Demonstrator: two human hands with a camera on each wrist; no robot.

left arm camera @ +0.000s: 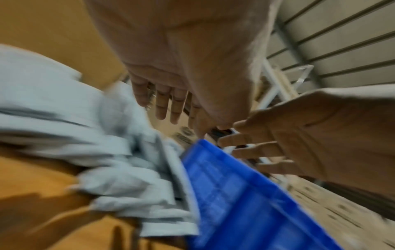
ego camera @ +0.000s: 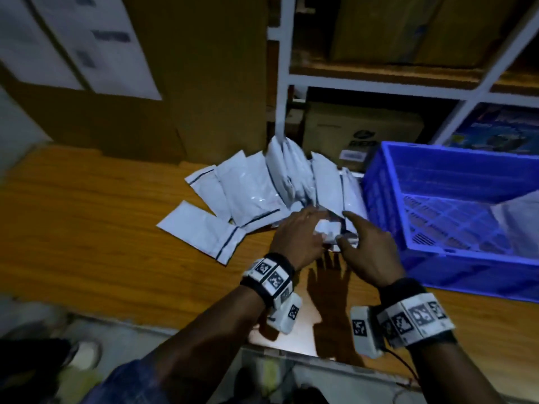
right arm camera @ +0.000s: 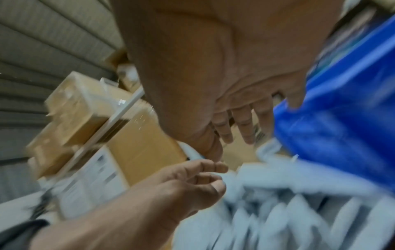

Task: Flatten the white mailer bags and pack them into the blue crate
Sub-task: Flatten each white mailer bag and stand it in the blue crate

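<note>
Both hands hovered over the near end of the heap of white plastic mailer bags (ego camera: 262, 193) on the wooden table (ego camera: 87, 228). The left hand (ego camera: 297, 240) had its fingers spread and reaching down, holding nothing that the wrist view showed. The right hand (ego camera: 367, 246) was likewise spread, fingers straight, with a small crumpled white mailer bag (ego camera: 328, 228) lying between the two hands; whether either hand already touched it was lost to blur.

The blue slatted plastic crate (ego camera: 437, 249) stood on the table just to the right, its wall touching the edge of the heap. At least one white bag (ego camera: 519, 217) lay inside it at the far right, partly cut off by the frame edge.

By my reading the job was at an early stage. Most bags remained outside: several leaned puffed and upright against one another, while a few lay flat further left, well apart from the crate. The step in hand seemed to be taking up the next bag for pressing flat.
</note>
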